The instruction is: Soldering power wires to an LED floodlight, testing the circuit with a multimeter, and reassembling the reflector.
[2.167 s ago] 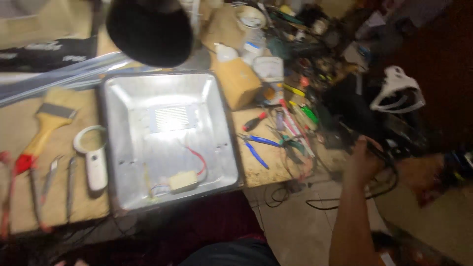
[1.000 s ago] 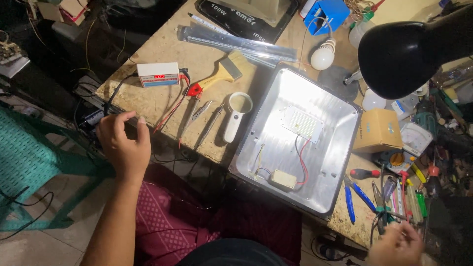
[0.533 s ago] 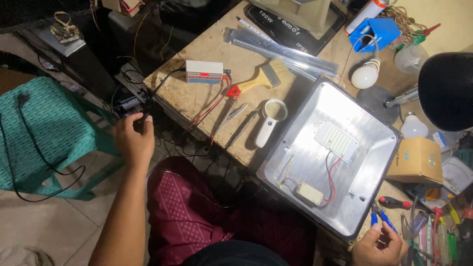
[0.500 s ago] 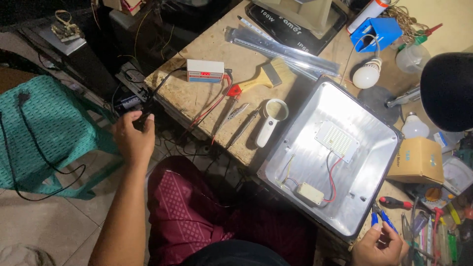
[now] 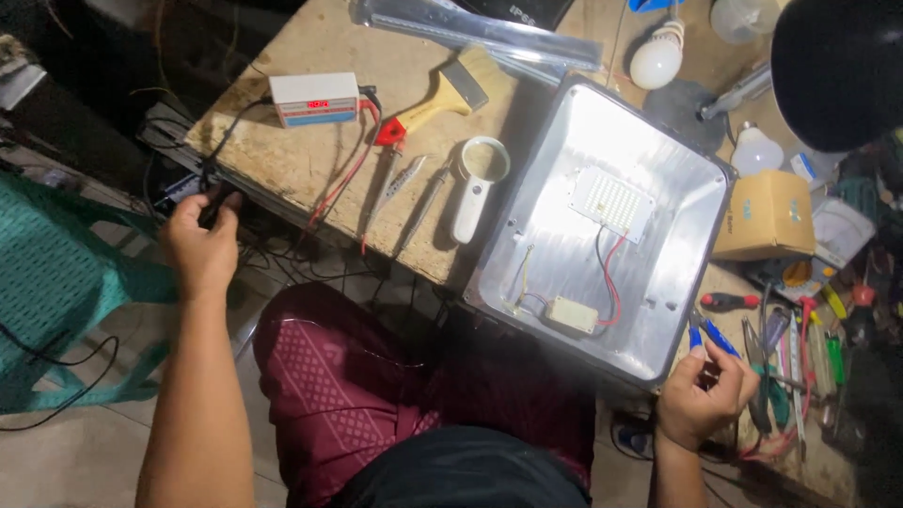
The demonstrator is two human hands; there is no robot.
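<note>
We look down on a worn wooden surface (image 5: 310, 160) crowded with tools, with a pale tiled floor (image 5: 85, 461) and a green plastic chair (image 5: 56, 282) below it on our left. Our left hand (image 5: 200, 246) is off the edge of the surface; its fingers (image 5: 179, 209) are closed around a small black plug (image 5: 214, 199) whose black cable runs up to a white tester box (image 5: 315, 99) with a blue stripe, well beyond the fingertips. Our right hand (image 5: 701, 400) rests at the near corner of the open metal lamp housing (image 5: 658, 320) — its fingers are curled narrow around the blue handles of pliers (image 5: 713, 337). Just beyond these fingers lie many screwdrivers (image 5: 800, 357). Farther away stands a square brown cardboard box (image 5: 767, 214), and white bulbs (image 5: 657, 55) — all well apart from both hands.
</note>
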